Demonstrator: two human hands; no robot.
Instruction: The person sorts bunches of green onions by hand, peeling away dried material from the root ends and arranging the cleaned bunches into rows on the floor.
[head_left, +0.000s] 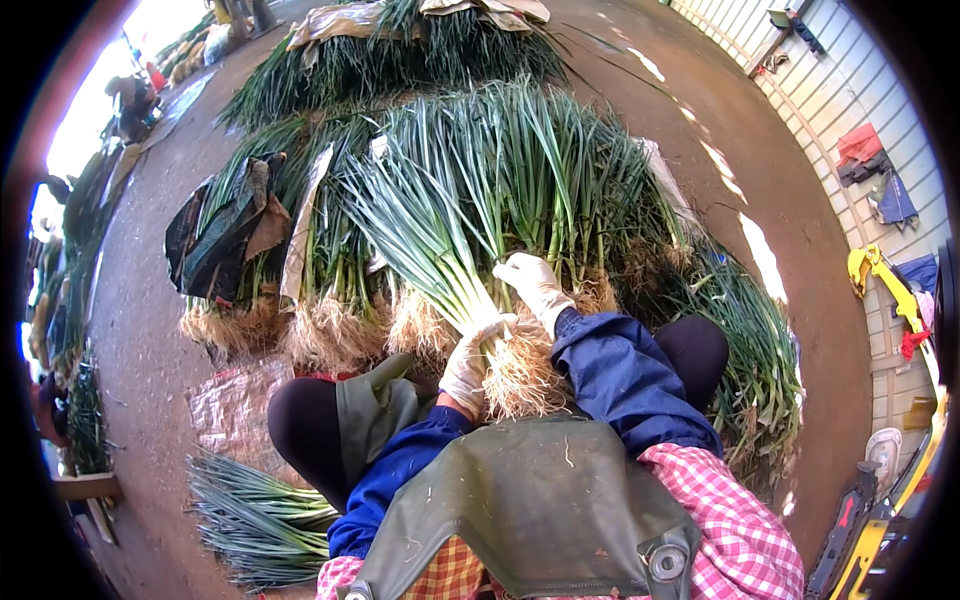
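Note:
A thick bunch of green onions (440,245) lies slantwise in front of me, its leaves toward the far left and its pale, stringy roots (525,375) close to my lap. My left hand (468,368), in a whitish glove, wraps round the white stems just above those roots. On the bunch's right side is my right hand (535,285), gloved too. Its fingers are curled in, with the tips at the stalks; what they pinch, if anything, is hidden. Behind both hands stand more green onions (545,170) in a dense row, roots toward me.
A dark green apron (540,500) covers my lap between bent knees. More green onions lie at lower left (260,520) and along my right side (755,360). Dark plastic sheeting (220,240) drapes the row's left end. A yellow-framed object (905,300) stands by the right wall.

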